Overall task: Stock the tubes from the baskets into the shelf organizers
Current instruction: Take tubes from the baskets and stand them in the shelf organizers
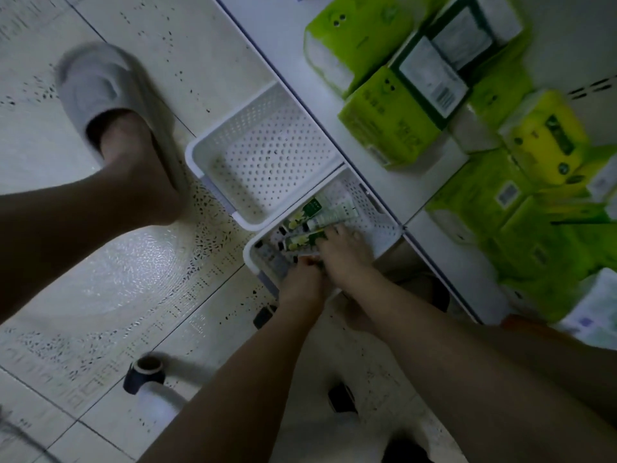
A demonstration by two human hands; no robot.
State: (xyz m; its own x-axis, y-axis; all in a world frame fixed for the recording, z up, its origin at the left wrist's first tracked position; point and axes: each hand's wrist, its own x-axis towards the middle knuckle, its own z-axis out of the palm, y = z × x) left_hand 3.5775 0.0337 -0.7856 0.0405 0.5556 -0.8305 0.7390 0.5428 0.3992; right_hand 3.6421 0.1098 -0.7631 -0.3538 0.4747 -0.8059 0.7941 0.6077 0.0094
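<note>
While the white perforated plastic basket [263,155] at frame centre sits emptied, the left hand [302,279] and right hand [344,252] gather green-and-white tubes [329,212] from the second white perforated basket [380,225] just below it, fingers curled round them, so stocking remains unfinished.

White perforated plastic baskets [263,152] sit on glossy speckled floor tiles [133,279] beside film-wrapped green packs [384,128].

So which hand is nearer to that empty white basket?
Right. The right hand lies on the tubes just below the empty basket; the left hand sits farther back at the full basket's near edge.
</note>
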